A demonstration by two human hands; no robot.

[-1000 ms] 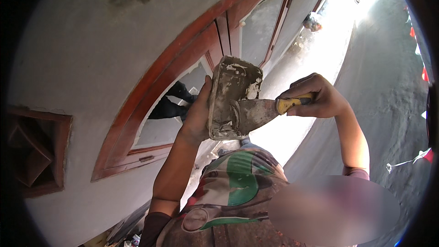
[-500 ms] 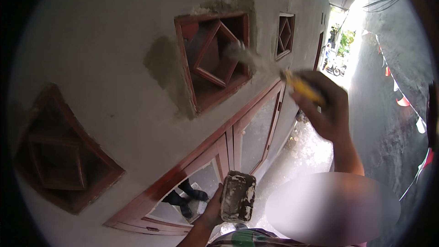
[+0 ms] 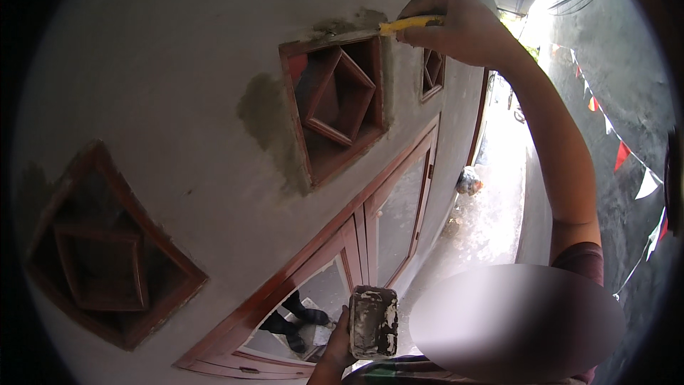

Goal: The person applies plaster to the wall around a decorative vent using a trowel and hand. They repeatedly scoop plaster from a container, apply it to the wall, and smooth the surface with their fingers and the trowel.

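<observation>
My right hand (image 3: 456, 25) is raised high and closed on the yellow handle of a putty knife (image 3: 413, 23). Its thin blade lies flat along the top edge of a red-brown wooden vent frame (image 3: 291, 103) with a tilted square inside, set in the grey wall. Damp, darker patches of plaster (image 3: 265, 114) border this frame at the top and left. Low down, my left hand (image 3: 340, 346) grips a rectangular tub (image 3: 374, 322) crusted with pale filler, its open side facing up.
A second vent frame (image 3: 135, 242) is at the lower left, and a smaller one (image 3: 432, 71) farther along. Below them are red-brown framed glass panes (image 3: 399, 207). A narrow passage (image 3: 484, 221) runs ahead, with a bag (image 3: 469, 180) beside the wall. Bunting (image 3: 621, 155) hangs along the right wall.
My right hand has moved up and forward, bringing the putty knife from in front of the vent opening to its top edge. My left hand keeps hold of the tub, now slightly lower in view.
</observation>
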